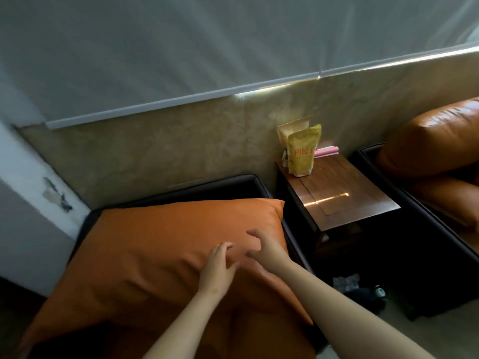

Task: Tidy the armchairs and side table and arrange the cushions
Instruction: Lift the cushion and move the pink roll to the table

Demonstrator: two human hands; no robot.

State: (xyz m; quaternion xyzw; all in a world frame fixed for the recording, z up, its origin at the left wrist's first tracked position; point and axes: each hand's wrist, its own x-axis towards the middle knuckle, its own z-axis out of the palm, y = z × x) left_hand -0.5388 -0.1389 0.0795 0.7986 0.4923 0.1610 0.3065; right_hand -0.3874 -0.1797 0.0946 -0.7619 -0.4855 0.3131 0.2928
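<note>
You have open room over the near half of the bench, right of centre; its far left corner is blocked by a yellow packet, a tan pouch behind it, a pink item beside; the orange cushion fills the lower-left armchair.

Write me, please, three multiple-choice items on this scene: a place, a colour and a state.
1. The cushion is: A grey; B orange; C green.
2. The left hand and right hand are: A open, holding nothing; B out of view; C clenched fists.
3. The yellow packet stands: A on the cushion; B in the left hand; C on the side table.
Answers: 1 B, its cover is orange; 2 A, fingers spread at the cushion; 3 C, upright at the table's far end.
</note>
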